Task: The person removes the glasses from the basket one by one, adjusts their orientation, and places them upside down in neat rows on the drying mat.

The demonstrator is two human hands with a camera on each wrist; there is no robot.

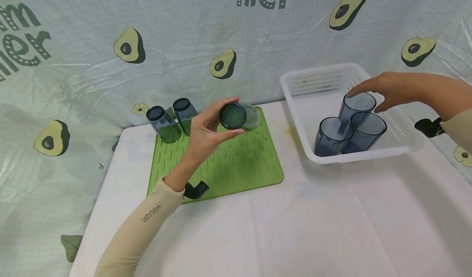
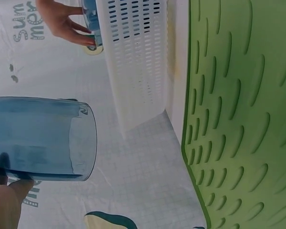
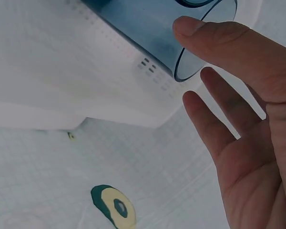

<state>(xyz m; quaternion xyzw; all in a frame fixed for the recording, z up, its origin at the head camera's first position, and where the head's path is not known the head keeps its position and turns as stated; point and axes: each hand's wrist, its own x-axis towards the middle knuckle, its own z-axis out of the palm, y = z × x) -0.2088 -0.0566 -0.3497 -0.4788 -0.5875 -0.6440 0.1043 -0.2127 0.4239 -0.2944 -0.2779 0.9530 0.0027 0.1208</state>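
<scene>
My left hand (image 1: 208, 131) grips a blue drinking glass (image 1: 250, 116) above the green drying mat (image 1: 239, 162). The glass is tipped on its side, its thick base toward the head camera; the left wrist view shows its body (image 2: 43, 138) side-on. My right hand (image 1: 400, 89) is over the white basket (image 1: 313, 86), thumb and fingers spread about the rim of the rearmost glass (image 1: 357, 102). In the right wrist view, the thumb (image 3: 219, 40) overlaps that glass's rim, and the other fingers are spread and fairly straight. Two more glasses, a left one (image 1: 333, 131) and a right one (image 1: 368, 127), stand mouth up before it.
Two blue glasses, one at the left (image 1: 164, 125) and one beside it (image 1: 184, 113), stand bottom up on the mat's back left. A white cloth (image 1: 295, 228) covers the table. Behind it hangs an avocado-print sheet (image 1: 177, 31). The basket stands right of the mat.
</scene>
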